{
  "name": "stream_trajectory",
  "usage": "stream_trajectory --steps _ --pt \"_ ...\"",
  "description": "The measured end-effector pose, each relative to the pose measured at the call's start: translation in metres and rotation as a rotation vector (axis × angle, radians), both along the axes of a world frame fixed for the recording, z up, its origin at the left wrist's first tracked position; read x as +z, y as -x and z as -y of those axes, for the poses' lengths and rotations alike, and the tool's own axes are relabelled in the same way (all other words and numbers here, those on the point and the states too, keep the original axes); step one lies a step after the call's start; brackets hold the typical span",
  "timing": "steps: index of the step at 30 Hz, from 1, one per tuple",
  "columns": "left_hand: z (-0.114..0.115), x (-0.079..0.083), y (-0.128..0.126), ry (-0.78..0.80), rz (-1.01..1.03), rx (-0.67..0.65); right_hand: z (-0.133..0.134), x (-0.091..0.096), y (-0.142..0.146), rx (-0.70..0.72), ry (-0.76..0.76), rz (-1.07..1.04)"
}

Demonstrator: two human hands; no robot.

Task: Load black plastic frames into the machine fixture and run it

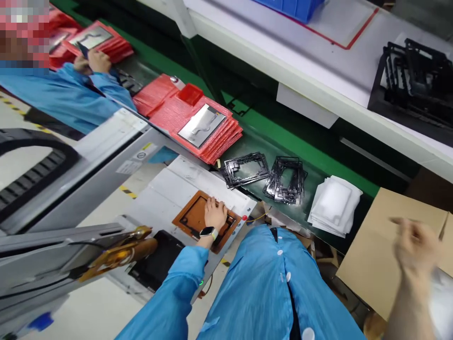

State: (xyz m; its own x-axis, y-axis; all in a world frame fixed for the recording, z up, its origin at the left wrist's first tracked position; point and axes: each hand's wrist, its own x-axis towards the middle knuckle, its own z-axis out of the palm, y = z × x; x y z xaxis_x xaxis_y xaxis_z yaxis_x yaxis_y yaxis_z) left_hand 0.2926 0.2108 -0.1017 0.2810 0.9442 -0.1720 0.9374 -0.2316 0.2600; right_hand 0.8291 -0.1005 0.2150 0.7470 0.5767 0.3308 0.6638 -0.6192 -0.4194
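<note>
My left hand (215, 215), with a watch on its wrist, lies over an orange-brown framed fixture (191, 215) on the grey machine bed. Its fingers rest on the fixture with nothing gripped that I can see. To the right, my right hand (417, 245) is above a cardboard box (371, 241). Motion smears its fingers, so I cannot make out whether they hold anything. Between the hands lie two stacks of thin black frames, one stack (246, 170) nearer the fixture and the other (286, 179) beside it. White sheets or pouches (335, 205) are piled near the box.
Red padded pouches (226, 137) carry a silver panel (201, 125). At upper left, a co-worker's hands (97, 61) are near more red pouches. A brass-coloured cylinder (141, 250) sits on the machine arm. The raised shelf (255, 56) holds a blue bin (293, 7) and black frames (417, 71).
</note>
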Motion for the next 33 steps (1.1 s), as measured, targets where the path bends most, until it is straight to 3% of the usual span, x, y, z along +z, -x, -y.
stream_trajectory --steps 4,7,10,12,14,17,21,25,29,33 --pt "-0.016 0.01 0.007 0.005 0.087 -0.09 -0.138 -0.076 0.108 0.576 0.067 -0.317" --pt "-0.016 0.036 0.015 -0.004 0.158 -0.1 -0.206 -0.149 0.215 0.986 0.271 -0.358" --pt "-0.009 0.068 0.034 -0.029 0.187 -0.078 -0.233 -0.212 0.314 1.369 0.481 -0.27" --pt "-0.003 0.087 0.048 -0.069 0.18 0.0 -0.236 -0.244 0.362 1.527 0.568 -0.168" --pt "0.005 0.101 0.059 -0.099 0.188 0.112 -0.235 -0.267 0.39 1.622 0.628 -0.05" --pt "0.019 0.114 0.068 -0.137 0.218 0.319 -0.233 -0.289 0.405 1.698 0.694 0.111" --pt "0.036 0.119 0.072 -0.22 0.223 0.464 -0.239 -0.297 0.406 1.719 0.725 0.188" --pt "0.045 0.121 0.077 -0.232 0.296 0.476 -0.254 -0.279 0.406 1.773 0.732 0.159" --pt "0.052 0.122 0.083 -0.246 0.419 0.538 -0.264 -0.227 0.383 1.704 0.636 0.093" --pt "0.059 0.117 0.09 -0.32 0.508 0.605 -0.262 -0.148 0.35 1.601 0.347 0.099"
